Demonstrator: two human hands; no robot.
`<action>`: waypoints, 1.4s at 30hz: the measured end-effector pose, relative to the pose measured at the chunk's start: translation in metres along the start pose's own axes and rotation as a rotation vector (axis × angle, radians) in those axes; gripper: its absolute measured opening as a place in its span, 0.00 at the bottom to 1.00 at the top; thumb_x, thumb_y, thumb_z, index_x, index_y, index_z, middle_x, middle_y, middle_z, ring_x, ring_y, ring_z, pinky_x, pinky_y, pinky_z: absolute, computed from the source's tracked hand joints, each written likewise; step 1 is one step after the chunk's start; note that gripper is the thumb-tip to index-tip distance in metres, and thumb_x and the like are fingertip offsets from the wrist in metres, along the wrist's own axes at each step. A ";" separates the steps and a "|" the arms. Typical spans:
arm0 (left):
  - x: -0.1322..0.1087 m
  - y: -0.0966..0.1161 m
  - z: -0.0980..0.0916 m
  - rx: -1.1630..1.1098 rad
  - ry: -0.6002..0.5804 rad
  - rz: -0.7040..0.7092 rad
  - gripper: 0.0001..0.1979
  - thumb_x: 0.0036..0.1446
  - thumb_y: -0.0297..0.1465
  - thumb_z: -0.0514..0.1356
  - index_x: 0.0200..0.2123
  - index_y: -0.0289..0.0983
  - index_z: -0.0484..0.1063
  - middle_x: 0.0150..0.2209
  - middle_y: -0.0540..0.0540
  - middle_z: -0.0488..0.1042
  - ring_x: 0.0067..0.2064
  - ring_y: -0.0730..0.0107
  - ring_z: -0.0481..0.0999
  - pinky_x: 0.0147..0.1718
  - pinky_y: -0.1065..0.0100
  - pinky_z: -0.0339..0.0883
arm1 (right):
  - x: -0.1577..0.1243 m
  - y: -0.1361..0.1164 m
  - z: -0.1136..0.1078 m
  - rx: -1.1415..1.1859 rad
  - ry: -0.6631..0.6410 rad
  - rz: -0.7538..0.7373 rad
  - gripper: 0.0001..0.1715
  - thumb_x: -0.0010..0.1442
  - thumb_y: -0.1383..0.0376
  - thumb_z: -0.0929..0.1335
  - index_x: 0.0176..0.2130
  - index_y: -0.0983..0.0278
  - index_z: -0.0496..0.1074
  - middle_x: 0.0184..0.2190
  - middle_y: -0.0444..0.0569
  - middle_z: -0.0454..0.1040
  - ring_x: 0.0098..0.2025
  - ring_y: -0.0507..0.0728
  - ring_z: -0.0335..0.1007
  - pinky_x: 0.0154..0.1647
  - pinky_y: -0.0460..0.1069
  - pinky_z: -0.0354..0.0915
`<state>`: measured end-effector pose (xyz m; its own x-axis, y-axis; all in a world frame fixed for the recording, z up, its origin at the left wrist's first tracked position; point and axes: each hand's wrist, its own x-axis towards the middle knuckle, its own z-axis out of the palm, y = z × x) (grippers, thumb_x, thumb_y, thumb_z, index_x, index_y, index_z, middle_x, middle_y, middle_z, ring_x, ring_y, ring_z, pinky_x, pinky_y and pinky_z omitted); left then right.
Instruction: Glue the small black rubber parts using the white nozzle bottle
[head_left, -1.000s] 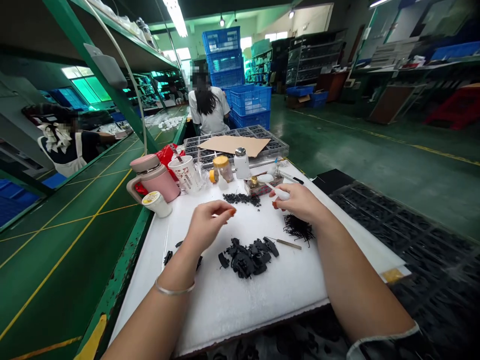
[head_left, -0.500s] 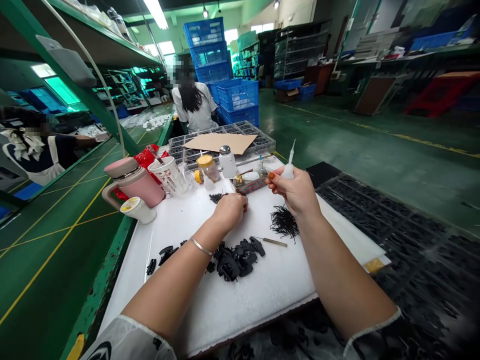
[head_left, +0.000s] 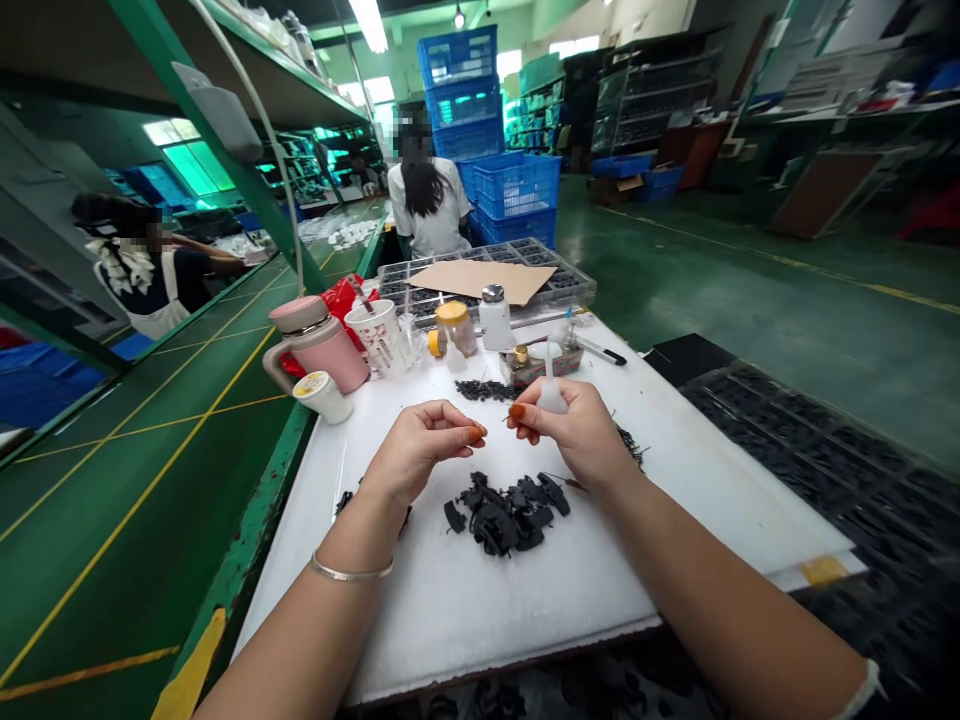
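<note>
My right hand point(head_left: 574, 425) grips a small white squeeze bottle point(head_left: 552, 396) with its thin nozzle pointing up. At the same hand's thumb and fingertip a short, thin dark piece point(head_left: 508, 418) sticks out. Facing it, a little apart, my left hand point(head_left: 427, 445) is pinched closed; what its fingertips hold, if anything, is too small to name. Below the hands lies a pile of curved black plastic parts point(head_left: 506, 520). Thin black pins point(head_left: 631, 447) lie partly hidden behind my right hand. Farther back are tiny black pieces point(head_left: 484, 389).
A pink mug point(head_left: 330, 350), a paper cup point(head_left: 375, 335), a yellow-lidded jar point(head_left: 454, 325) and a white pump bottle point(head_left: 494, 320) line the back of the white board point(head_left: 600, 570). Partitioned black trays point(head_left: 787, 440) lie at right. A co-worker point(head_left: 431, 205) sits ahead, by blue crates point(head_left: 517, 190).
My left hand has drawn back from the tiny black pieces, leftward and toward my right hand. The bottle, still held, is now more upright. The whole view has shifted.
</note>
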<state>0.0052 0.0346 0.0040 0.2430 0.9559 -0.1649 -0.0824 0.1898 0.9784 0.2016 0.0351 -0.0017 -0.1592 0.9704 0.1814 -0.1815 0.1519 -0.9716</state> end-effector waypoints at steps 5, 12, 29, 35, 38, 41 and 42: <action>-0.012 -0.012 -0.007 -0.259 0.009 -0.052 0.12 0.38 0.27 0.72 0.29 0.34 0.77 0.27 0.47 0.77 0.29 0.75 0.76 0.25 0.77 0.67 | -0.009 0.002 0.014 -0.061 -0.016 -0.071 0.16 0.48 0.56 0.76 0.26 0.66 0.74 0.21 0.45 0.73 0.23 0.51 0.68 0.24 0.46 0.64; -0.017 -0.021 0.001 -0.492 -0.084 -0.100 0.13 0.34 0.28 0.75 0.25 0.33 0.76 0.25 0.49 0.76 0.26 0.77 0.75 0.25 0.78 0.70 | -0.018 0.003 0.027 -0.146 -0.059 -0.228 0.06 0.55 0.64 0.72 0.28 0.63 0.76 0.26 0.45 0.75 0.27 0.52 0.69 0.29 0.47 0.66; -0.020 -0.025 0.007 -0.548 -0.113 -0.118 0.15 0.34 0.29 0.75 0.24 0.33 0.73 0.22 0.48 0.77 0.23 0.77 0.75 0.24 0.79 0.71 | -0.021 0.008 0.032 -0.235 -0.029 -0.330 0.05 0.56 0.66 0.72 0.29 0.63 0.75 0.27 0.45 0.76 0.30 0.53 0.71 0.32 0.48 0.66; -0.015 -0.021 -0.013 -0.194 0.050 0.020 0.11 0.40 0.32 0.72 0.26 0.34 0.76 0.24 0.48 0.77 0.26 0.75 0.75 0.27 0.74 0.69 | -0.018 0.006 0.028 -0.458 0.040 -0.249 0.08 0.55 0.63 0.72 0.28 0.65 0.75 0.22 0.42 0.72 0.24 0.49 0.65 0.25 0.44 0.60; -0.006 -0.024 -0.027 0.372 0.204 0.140 0.05 0.46 0.31 0.68 0.29 0.37 0.79 0.28 0.47 0.79 0.30 0.70 0.75 0.31 0.70 0.68 | -0.015 0.006 0.026 -0.484 0.073 -0.162 0.11 0.55 0.60 0.72 0.27 0.65 0.74 0.18 0.41 0.69 0.22 0.48 0.61 0.21 0.44 0.56; 0.002 -0.031 -0.034 0.856 0.209 0.183 0.04 0.50 0.28 0.64 0.29 0.41 0.80 0.29 0.48 0.80 0.34 0.65 0.75 0.36 0.65 0.66 | -0.014 0.006 0.026 -0.509 0.077 -0.139 0.12 0.54 0.59 0.72 0.26 0.66 0.74 0.17 0.41 0.68 0.21 0.48 0.59 0.21 0.44 0.55; 0.004 -0.033 -0.034 0.962 0.189 0.174 0.06 0.50 0.28 0.63 0.28 0.41 0.80 0.29 0.49 0.80 0.35 0.64 0.76 0.37 0.64 0.65 | -0.014 0.005 0.026 -0.522 0.074 -0.144 0.12 0.54 0.60 0.72 0.26 0.65 0.74 0.17 0.41 0.68 0.21 0.48 0.59 0.21 0.44 0.55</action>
<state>-0.0243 0.0398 -0.0329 0.1371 0.9890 0.0553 0.7368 -0.1391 0.6617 0.1776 0.0177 -0.0056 -0.0965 0.9408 0.3250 0.3125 0.3387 -0.8875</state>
